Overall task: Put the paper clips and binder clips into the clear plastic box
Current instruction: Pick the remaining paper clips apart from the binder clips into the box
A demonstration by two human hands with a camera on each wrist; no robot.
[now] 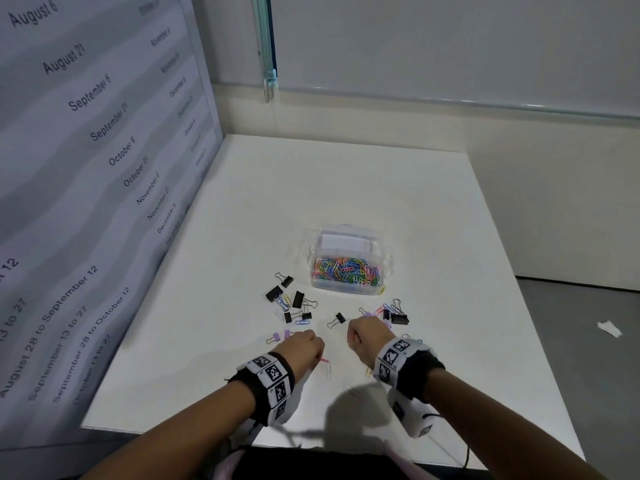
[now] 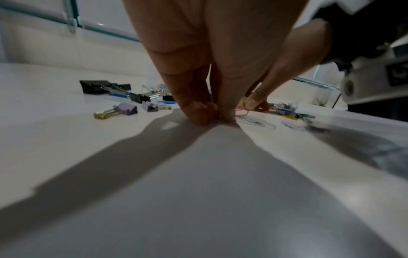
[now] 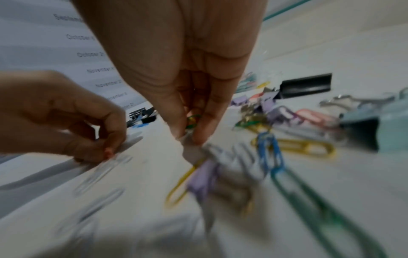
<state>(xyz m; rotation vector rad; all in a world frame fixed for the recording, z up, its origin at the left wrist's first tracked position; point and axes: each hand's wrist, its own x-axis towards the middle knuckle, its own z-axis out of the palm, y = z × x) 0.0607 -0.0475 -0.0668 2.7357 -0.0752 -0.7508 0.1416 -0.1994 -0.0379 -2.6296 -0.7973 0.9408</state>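
Observation:
The clear plastic box (image 1: 346,287) stands mid-table, its bottom covered with coloured paper clips. Black binder clips (image 1: 275,294) and loose paper clips lie scattered in front of it. My left hand (image 2: 215,117) is down on the table, fingertips pinched together on a pale paper clip; a pink clip (image 1: 323,360) lies beside it. My right hand (image 3: 189,137) hovers just above the table with a green paper clip (image 3: 192,120) held between thumb and fingers. Below it lie a lilac binder clip (image 3: 204,179) and yellow, blue and green paper clips. In the head view both hands (image 1: 304,344) (image 1: 367,332) show as fists.
A wall calendar sheet (image 1: 86,168) stands along the table's left side. More clips, among them a black binder clip (image 1: 399,318), lie right of my right hand. A scrap of white paper (image 1: 609,329) lies on the grey floor to the right.

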